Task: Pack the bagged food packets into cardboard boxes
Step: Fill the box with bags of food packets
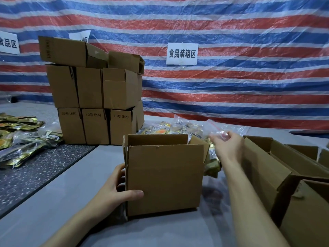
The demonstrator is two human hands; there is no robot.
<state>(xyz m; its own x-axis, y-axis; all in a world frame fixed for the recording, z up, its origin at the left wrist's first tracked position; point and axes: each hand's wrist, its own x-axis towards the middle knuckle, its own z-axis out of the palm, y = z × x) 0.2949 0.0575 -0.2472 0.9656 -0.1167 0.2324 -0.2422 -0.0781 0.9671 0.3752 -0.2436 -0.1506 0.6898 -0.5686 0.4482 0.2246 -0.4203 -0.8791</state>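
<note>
An open cardboard box (164,177) stands upright on the grey table in front of me, flaps raised. My left hand (118,190) grips its left front corner, thumb across the front face and fingers round the side. My right hand (227,144) reaches past the box's right side and pinches the top of a clear zip bag (212,128) with a red seal strip. That bag belongs to a heap of bagged food packets (170,128) lying behind the box. The lower part of the held bag is hidden by my hand and the box.
A stack of closed cardboard boxes (94,97) stands at the back left. Loose gold and black packets (23,139) lie on the dark speckled mat (41,173) at left. Several open cardboard boxes (284,175) crowd the right side. A striped tarp hangs behind.
</note>
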